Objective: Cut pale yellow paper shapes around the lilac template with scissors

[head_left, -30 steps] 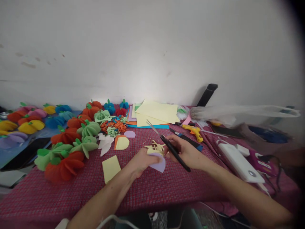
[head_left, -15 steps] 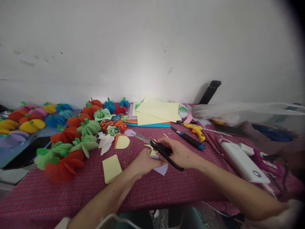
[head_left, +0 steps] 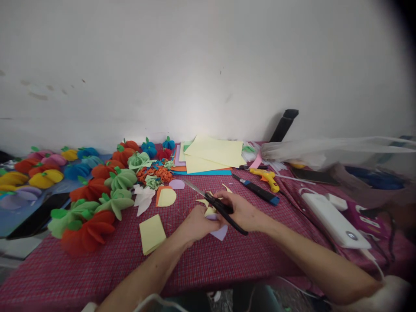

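Note:
My right hand [head_left: 242, 209] is closed round the black handles of a pair of scissors [head_left: 215, 202]. Their blades point away to the left, over the table. Just beside, my left hand [head_left: 200, 223] pinches a small pale yellow piece [head_left: 209, 211] together with a lilac piece [head_left: 221, 232], both thin like paper or felt. The yellow piece lies near the scissors' pivot, and fingers partly hide it. Thin yellow offcuts [head_left: 227, 188] lie just beyond the hands. A lilac rounded cutout [head_left: 177, 184] and a yellow rounded cutout [head_left: 167, 197] are to the left.
Yellow rectangles [head_left: 152, 234] are stacked near my left forearm. Several coloured pumpkin shapes [head_left: 121, 178] fill the table's left side. At the back are yellow sheets [head_left: 214, 152]. A utility knife [head_left: 260, 190], yellow glue gun [head_left: 266, 177] and white power bank [head_left: 334, 221] lie right.
The view has shifted slightly. Both hands stay close together with the scissors and the pieces. A yellow offcut beyond my right hand shows more fully now.

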`<state>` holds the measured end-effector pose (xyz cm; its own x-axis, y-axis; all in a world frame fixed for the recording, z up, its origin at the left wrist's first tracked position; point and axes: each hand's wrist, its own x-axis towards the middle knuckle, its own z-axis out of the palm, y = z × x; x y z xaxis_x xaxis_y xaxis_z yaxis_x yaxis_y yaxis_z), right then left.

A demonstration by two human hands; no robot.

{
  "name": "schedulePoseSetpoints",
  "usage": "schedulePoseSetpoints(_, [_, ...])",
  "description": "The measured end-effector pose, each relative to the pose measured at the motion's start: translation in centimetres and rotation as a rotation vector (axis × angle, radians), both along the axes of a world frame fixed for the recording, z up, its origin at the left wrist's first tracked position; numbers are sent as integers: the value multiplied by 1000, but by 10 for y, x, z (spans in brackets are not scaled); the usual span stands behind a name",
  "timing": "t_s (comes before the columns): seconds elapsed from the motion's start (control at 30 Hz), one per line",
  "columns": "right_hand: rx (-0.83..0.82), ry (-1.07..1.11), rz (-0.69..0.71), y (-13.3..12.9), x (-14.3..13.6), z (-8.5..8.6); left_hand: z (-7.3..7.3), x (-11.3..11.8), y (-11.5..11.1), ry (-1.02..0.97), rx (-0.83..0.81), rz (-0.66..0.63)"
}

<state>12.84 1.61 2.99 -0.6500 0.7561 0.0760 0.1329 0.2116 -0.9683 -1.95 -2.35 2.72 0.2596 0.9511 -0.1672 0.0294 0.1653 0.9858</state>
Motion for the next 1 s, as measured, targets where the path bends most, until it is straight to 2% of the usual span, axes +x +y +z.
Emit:
schedulePoseSetpoints(0.1, [-19, 87, -45, 3, 2, 7, 3, -3, 1, -16, -2, 13])
schedulePoseSetpoints(0.17, [-19, 159, -116, 4, 3, 13, 3, -4, 1, -95, 8, 52])
schedulePoseSetpoints(0.3, [-29, 281, -267, 5, 0, 20, 3, -4, 3, -317, 87, 203])
schedulePoseSetpoints(0.43, [-35, 375, -359, 3, -10, 16, 2, -3, 5, -374, 158, 345])
schedulePoseSetpoints(0.6, [-80, 464, -396, -1, -26, 9, 3, -3, 6, -397, 143, 441])
schedulePoseSetpoints(0.8, [-120, 482, -395, -4, -36, 3, 3, -5, 6, -480, 72, 457])
schedulePoseSetpoints(1.0, [-122, 477, -413, -6, -36, 3, 1, -5, 7, -454, 64, 477])
